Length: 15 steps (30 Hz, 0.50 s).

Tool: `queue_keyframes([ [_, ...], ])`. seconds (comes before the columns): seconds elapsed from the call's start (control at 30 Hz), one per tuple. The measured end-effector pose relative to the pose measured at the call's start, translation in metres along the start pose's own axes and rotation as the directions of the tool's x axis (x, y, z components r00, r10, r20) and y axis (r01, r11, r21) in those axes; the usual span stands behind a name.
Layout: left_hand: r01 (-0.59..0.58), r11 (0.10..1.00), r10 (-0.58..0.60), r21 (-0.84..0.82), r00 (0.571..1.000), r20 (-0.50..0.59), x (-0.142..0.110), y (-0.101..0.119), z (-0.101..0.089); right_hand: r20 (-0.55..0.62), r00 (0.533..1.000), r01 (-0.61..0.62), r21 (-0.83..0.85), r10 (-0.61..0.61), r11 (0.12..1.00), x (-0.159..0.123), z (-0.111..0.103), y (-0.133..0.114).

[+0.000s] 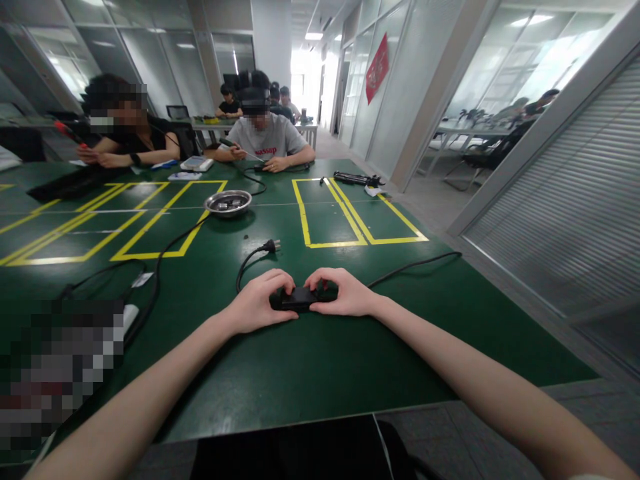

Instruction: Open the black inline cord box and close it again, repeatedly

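A black power adapter (299,298) lies low over the green table, gripped at both ends. My left hand (261,300) curls its thumb and fingers around the left end. At the right end, the thumb and fingers of my right hand (343,293) close on it in the same way. A black cord with a power plug (271,246) curves out from behind my left hand, its prongs pointing right. Another black cable (415,269) runs from behind my right hand toward the table's right edge. My fingers cover both ends of the adapter.
A metal bowl (228,203) with small metal parts stands beyond my hands. Yellow tape (335,245) marks rectangles on the green table (310,373). A black tool (357,179) lies far right. Two people sit across the table; a blurred-out item (60,380) is at left.
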State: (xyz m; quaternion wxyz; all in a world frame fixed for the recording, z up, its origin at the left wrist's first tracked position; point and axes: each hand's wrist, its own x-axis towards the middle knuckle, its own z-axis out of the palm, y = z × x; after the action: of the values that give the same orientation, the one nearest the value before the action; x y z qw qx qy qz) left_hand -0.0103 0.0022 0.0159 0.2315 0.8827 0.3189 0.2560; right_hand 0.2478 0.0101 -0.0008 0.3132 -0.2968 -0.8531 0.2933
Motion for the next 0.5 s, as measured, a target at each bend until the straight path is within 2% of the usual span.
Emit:
queue_keyframes([
  [0.17, 0.022, 0.999, -0.021, 0.036, 1.0, -0.012, -0.0014, -0.0007, 0.0016, -0.023, 0.998, 0.061, -0.063, -0.062, 0.996, -0.0013, 0.0006, -0.0015],
  [0.5, 0.0, 0.999, 0.001, 0.053, 1.0, -0.019, -0.0032, -0.0005, 0.0033, -0.002, 0.995, 0.102, -0.12, -0.103, 0.988, -0.001, 0.0016, -0.0045],
])
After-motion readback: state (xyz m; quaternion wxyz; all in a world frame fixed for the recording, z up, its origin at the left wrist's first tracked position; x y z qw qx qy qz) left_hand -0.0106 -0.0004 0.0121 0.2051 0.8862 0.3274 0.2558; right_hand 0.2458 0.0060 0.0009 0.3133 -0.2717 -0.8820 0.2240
